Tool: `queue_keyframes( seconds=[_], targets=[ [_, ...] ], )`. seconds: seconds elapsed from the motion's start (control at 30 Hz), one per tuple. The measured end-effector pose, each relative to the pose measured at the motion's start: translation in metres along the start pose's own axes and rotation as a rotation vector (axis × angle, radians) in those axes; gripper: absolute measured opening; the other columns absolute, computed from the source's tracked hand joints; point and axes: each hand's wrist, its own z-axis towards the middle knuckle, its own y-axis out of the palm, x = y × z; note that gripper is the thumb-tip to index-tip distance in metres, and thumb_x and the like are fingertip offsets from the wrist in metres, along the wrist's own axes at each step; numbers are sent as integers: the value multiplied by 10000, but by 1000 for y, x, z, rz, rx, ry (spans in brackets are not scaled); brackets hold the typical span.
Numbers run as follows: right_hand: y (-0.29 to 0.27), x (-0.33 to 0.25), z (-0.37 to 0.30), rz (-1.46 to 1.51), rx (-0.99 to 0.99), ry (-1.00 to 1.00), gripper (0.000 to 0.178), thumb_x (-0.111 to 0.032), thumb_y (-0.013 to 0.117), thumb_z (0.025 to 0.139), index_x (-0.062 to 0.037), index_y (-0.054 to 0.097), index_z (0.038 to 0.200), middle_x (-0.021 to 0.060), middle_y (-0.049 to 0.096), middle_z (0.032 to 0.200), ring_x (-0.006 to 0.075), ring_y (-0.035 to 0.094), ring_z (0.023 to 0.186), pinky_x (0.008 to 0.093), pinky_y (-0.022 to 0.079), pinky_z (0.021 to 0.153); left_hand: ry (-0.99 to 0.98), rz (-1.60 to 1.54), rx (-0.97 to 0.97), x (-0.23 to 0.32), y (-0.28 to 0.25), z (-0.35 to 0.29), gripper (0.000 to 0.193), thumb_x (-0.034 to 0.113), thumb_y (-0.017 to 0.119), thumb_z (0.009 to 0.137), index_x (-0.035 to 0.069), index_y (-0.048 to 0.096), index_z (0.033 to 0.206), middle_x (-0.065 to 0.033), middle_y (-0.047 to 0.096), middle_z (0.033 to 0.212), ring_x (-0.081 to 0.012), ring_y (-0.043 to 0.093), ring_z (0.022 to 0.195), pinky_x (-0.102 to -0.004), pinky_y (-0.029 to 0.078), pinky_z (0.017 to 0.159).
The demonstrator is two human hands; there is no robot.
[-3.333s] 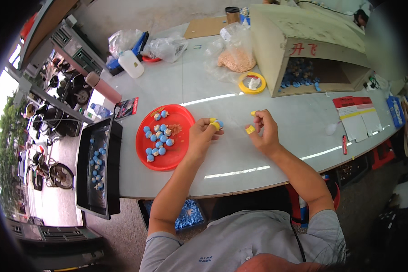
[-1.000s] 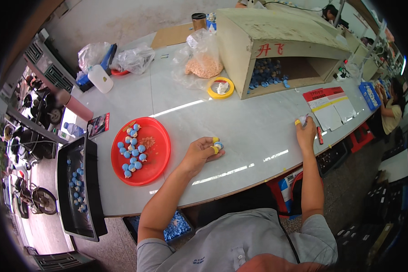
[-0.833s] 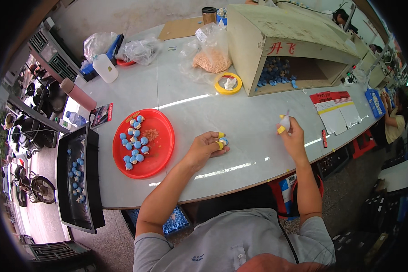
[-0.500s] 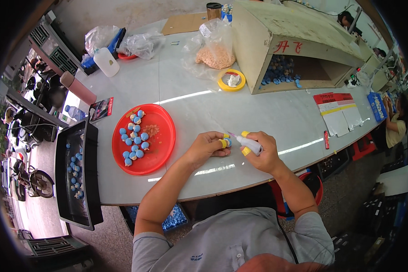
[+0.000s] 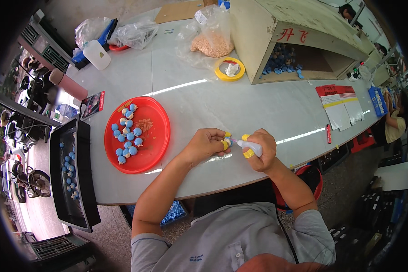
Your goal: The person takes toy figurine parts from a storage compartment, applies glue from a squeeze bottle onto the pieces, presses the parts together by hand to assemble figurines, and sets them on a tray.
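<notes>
Over the grey table, my left hand (image 5: 206, 146) pinches a small blue-and-white piece (image 5: 230, 141) between thumb and fingertips; much of the piece is hidden by them. My right hand (image 5: 264, 150) is closed round a small white squeeze bottle (image 5: 250, 147), tilted so its thin nozzle points left at the piece. Nozzle and piece are very close; whether they touch I cannot tell. Yellow bands wrap the thumb and a finger of each hand. Left of my hands, a round red plate (image 5: 161, 136) carries several small blue balls with cream-coloured parts (image 5: 127, 136).
A black tray (image 5: 91, 190) with more blue balls stands at the table's left end. Farther back are a pink bottle (image 5: 70, 85), a bag of orange-pink bits (image 5: 211, 43), a yellow tape roll (image 5: 240, 77) and an open-fronted wooden box (image 5: 263, 27). Papers (image 5: 341, 106) and a red marker (image 5: 328, 133) lie right.
The bottle has tipped from nozzle up-left to nearly level, its nozzle now at the piece. My left hand keeps its pinch. The whole view has shifted slightly.
</notes>
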Motion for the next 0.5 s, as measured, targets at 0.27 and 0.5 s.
queue_keyframes(
  seconds=[0.27,0.5],
  targets=[
    [2,-1,2,1,-22,-3,151,-75,682,720,-6,618,838,89,642,712,221,550,525,329,418,542,-12,47,-17,1,4,-2,366,3,638,860,-126,541,1188,-145,658,1002,-157,677,889,-231,559,772],
    [4,-1,2,-13,-45,15,138,-74,677,722,-9,622,830,85,645,714,222,558,527,329,421,550,35,47,-18,-5,2,-2,370,33,659,854,-140,553,1164,-126,668,907,-117,643,776,-217,514,682]
  ],
)
